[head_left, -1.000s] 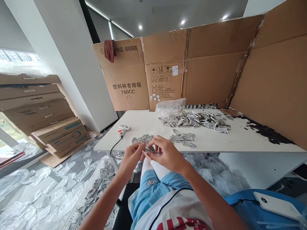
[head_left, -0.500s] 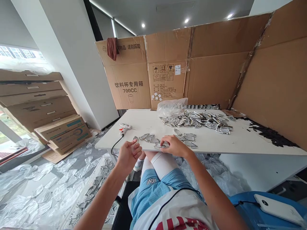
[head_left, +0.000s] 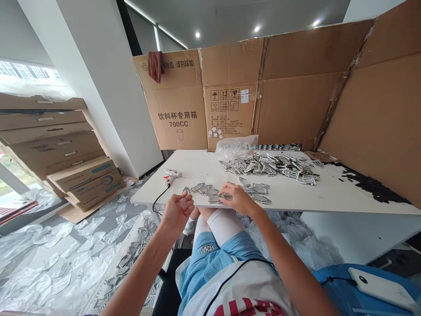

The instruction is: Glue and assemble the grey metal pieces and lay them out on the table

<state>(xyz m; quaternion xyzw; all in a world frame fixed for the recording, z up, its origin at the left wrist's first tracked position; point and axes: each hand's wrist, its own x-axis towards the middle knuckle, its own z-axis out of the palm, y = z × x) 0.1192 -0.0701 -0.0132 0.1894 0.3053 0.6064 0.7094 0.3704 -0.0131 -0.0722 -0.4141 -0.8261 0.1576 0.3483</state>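
My left hand (head_left: 177, 210) is closed in a pinch at the table's front edge, with a small flat silver-and-black piece (head_left: 186, 190) sticking up from the fingertips. My right hand (head_left: 237, 197) reaches palm-down over the front of the table, its fingers curled down on a similar piece (head_left: 226, 195) that they partly hide. Just left of those fingertips, another outline-shaped piece (head_left: 214, 199) lies flat by the edge. Between my hands sits a short row of such pieces (head_left: 204, 189). A small group of them (head_left: 258, 191) lies to the right of my right hand.
A white glue gun (head_left: 171, 176) with a cord rests on the left of the white table (head_left: 190, 162). Behind are a large heap of pieces (head_left: 272, 166) and a clear plastic bag (head_left: 237, 148). Black bits (head_left: 371, 182) lie right. Cardboard walls (head_left: 296, 96) enclose the back and right.
My right fingers have lifted and shifted slightly up from the table edge. A piece they were covering now lies exposed beside them. My left hand has hardly moved.
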